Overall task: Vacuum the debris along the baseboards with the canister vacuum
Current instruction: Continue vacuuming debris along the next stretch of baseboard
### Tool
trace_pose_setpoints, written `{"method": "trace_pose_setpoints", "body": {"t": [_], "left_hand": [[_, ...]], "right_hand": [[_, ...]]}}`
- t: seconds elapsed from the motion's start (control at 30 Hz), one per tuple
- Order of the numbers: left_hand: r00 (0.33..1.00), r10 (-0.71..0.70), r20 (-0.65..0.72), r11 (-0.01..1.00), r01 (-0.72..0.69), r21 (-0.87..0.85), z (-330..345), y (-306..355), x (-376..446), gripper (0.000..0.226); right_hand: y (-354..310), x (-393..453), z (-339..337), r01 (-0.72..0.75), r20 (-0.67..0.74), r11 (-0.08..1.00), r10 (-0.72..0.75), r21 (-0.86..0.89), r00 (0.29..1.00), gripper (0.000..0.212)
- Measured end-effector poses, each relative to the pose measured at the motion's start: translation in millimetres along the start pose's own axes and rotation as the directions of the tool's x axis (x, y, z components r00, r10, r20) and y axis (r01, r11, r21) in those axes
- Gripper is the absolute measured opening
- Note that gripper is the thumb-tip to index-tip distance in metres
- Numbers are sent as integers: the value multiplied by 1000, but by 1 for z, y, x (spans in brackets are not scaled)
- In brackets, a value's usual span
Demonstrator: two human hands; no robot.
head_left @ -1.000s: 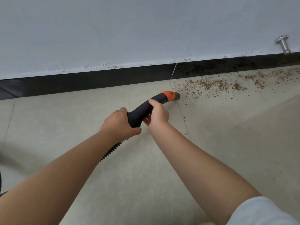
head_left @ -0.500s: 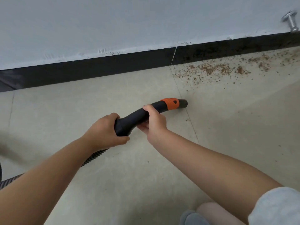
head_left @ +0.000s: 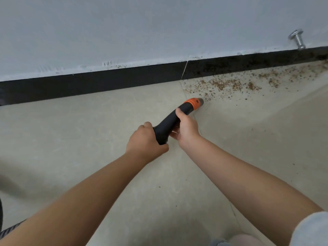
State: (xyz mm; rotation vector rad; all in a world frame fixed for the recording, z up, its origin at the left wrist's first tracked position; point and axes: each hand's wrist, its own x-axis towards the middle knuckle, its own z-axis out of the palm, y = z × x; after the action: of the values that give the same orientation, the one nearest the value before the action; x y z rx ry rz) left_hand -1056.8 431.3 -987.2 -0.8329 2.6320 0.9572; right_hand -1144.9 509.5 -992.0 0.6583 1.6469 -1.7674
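A black vacuum hose handle (head_left: 168, 124) with an orange collar (head_left: 193, 103) and a grey open tip points up and right across the floor. My left hand (head_left: 144, 142) grips its rear end, and my right hand (head_left: 186, 127) holds it further forward, just behind the collar. The tip sits at the near edge of a patch of brown debris (head_left: 229, 85) scattered on the tile beside the black baseboard (head_left: 110, 82). The debris runs rightward along the baseboard toward the corner of the view.
A metal door stopper (head_left: 297, 39) sticks out of the grey wall above the baseboard at the right. The ribbed hose (head_left: 10, 229) shows at the bottom left edge. Beige floor tiles (head_left: 79, 130) stretch to the left. A few stray crumbs lie nearer me.
The handle tip has moved forward from bare tile back up to the near edge of the debris patch. Both hands keep their grip on the handle.
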Motion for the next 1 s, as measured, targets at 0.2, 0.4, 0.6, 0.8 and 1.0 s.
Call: {"method": "trace_pose_setpoints", "body": {"t": [0.2, 0.4, 0.6, 0.8, 1.0], "left_hand": [[999, -25, -31, 999, 23, -46, 14, 15, 17, 40], [996, -36, -84, 995, 28, -98, 5, -10, 13, 42], [978, -113, -176, 990, 95, -107, -24, -60, -7, 47], [971, -162, -174, 984, 148, -95, -54, -108, -25, 45], [965, -207, -163, 977, 196, -82, -71, -134, -36, 43]], "right_hand": [[-15, 19, -6, 28, 12, 999, -28, -21, 1000, 25], [-10, 20, 4, 47, 156, 998, -41, -34, 987, 25], [11, -1, 51, -16, 288, 995, 44, -98, 957, 37], [38, -20, 93, -135, 359, 979, 183, -154, 915, 46], [52, -33, 114, -180, 402, 967, 239, -181, 884, 43]]}}
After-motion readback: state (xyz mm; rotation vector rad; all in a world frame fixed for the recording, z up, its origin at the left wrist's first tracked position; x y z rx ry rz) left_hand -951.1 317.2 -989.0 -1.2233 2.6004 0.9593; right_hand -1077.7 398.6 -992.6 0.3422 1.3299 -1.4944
